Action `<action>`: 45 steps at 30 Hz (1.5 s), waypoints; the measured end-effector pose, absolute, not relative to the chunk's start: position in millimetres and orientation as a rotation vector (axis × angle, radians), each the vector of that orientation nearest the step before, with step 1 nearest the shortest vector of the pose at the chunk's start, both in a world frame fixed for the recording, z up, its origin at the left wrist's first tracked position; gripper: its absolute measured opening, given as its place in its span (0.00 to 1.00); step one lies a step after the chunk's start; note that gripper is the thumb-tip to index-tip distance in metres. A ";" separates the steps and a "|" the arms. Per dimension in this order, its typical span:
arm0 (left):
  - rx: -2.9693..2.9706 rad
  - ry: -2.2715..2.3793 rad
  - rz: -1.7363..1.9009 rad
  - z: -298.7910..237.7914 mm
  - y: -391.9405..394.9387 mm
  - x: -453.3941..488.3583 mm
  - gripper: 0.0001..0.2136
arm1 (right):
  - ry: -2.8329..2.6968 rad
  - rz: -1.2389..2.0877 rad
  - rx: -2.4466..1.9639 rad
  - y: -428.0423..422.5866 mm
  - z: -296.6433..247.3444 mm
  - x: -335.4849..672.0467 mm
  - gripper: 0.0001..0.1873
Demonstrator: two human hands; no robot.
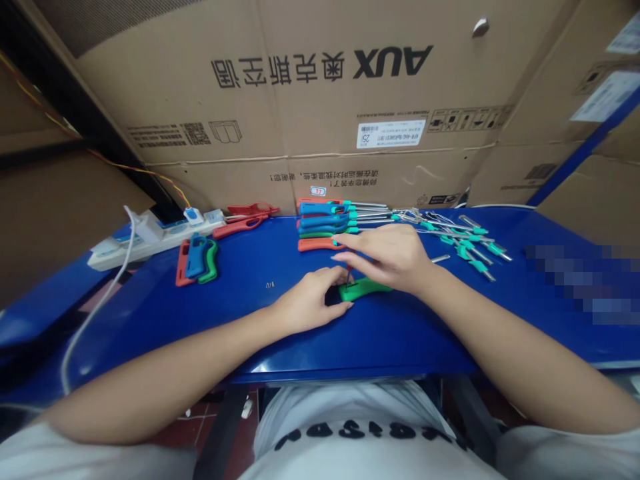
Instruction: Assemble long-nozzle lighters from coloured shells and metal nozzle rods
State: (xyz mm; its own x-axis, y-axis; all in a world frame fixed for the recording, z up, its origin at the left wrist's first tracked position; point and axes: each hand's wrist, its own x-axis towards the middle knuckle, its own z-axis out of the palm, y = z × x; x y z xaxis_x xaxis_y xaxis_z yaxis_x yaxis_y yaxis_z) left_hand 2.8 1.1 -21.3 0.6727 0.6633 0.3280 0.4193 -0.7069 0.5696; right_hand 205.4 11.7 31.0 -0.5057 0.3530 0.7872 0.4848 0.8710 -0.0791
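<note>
On the blue table in front of me lies a green gas lighter (pixel 361 288), its grip end pointing left. My left hand (pixel 307 300) is closed around that end, thumb on the near side and fingers on the far side. Over the lighter, my right hand (pixel 387 257) pinches a slim dark screwdriver (pixel 349 275), held upright with its tip down at the green body. Its upper part is mostly hidden by the fingers. A few tiny screws (pixel 270 285) lie left of my left hand.
Behind my hands sit a row of coloured lighters (pixel 320 223) and a pile of metal lighter tubes (pixel 465 243). Loose handle shells (pixel 197 259) and red shells (pixel 245 223) lie left, beside a white power strip (pixel 173 233). A large cardboard box (pixel 300 127) stands along the back.
</note>
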 end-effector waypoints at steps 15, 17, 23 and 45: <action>2.452 0.871 0.709 -23.2 2.3 2.3 0.10 | -2.259 0.248 -0.589 12.8 31.1 200.2 0.16; 2.455 0.858 0.712 -22.9 2.4 2.4 0.10 | -2.215 0.436 -0.607 13.3 31.1 198.8 0.17; 2.467 0.824 0.713 -21.7 2.3 2.5 0.11 | -2.216 0.083 -0.641 18.4 31.7 206.7 0.12; 2.441 0.830 0.710 -22.5 3.3 2.5 0.11 | -2.273 0.218 -0.720 11.1 42.1 208.8 0.15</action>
State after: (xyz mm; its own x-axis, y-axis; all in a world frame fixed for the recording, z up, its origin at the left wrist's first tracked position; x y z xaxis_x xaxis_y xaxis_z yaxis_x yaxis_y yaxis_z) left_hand 2.5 3.3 -22.5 0.6844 0.6558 0.3185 0.4164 -0.7103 0.5675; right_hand 208.8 11.1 42.1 -0.5768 0.5570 0.5976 0.4333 0.8287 -0.3542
